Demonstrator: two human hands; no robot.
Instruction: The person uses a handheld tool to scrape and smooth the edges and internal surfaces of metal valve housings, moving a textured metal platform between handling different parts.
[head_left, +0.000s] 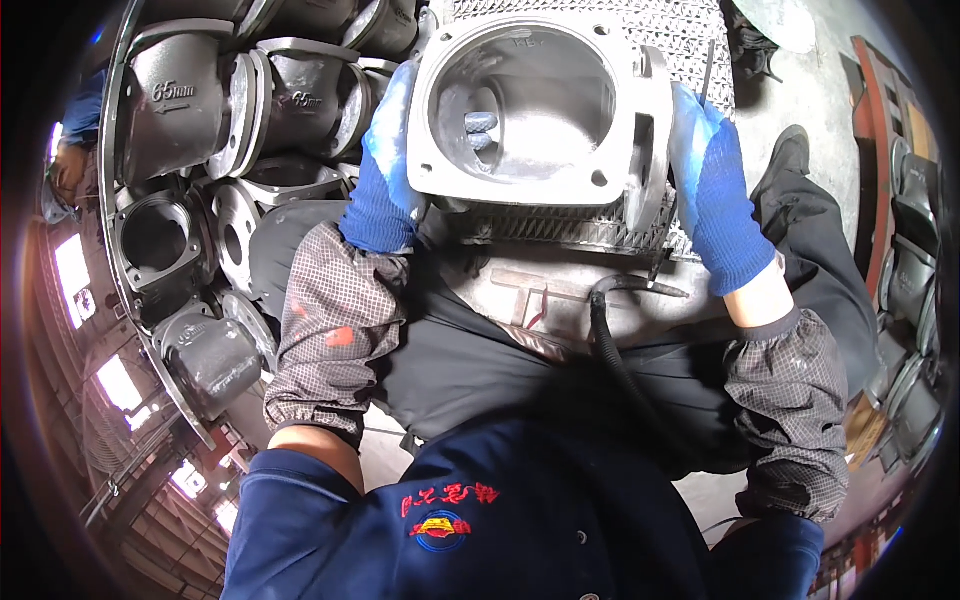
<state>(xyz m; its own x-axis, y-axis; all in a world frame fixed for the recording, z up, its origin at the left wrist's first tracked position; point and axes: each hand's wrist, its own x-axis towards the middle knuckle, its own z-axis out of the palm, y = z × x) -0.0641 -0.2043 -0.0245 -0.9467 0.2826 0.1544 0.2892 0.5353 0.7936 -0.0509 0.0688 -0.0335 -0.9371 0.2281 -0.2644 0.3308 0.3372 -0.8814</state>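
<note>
The person holds a big grey metal casting (530, 110) with both hands. It is a hollow block with a wide, square-cornered opening that faces up toward the camera. Small bolt holes sit in the corners of its flat rim. Down inside the opening, a round hole shows in the far wall.

The left hand (385, 170) wears a blue glove. It presses flat against the left side of the casting, with the fingers wrapped around that side. The right hand (715, 185) wears a blue glove too. It grips the right side of the casting, fingers closed along the edge. Both hands hold the casting tight between them. Grey mesh sleeve covers (335, 330) sit over both forearms.

Just under the casting is a metal mesh plate (580, 225), and the casting seems to rest on it or hang just over it; it is hard to tell which. Below the casting, near the person's body, a black hose (610, 350) curves over a grey metal bench (560, 290).

To the left of the casting is a heap of more grey castings (190, 110). They lie stacked in a round metal bin (115, 220), with their openings pointing different ways. Far to the left of the casting, at the picture's edge, part of another person in blue (75, 140) shows.
</note>
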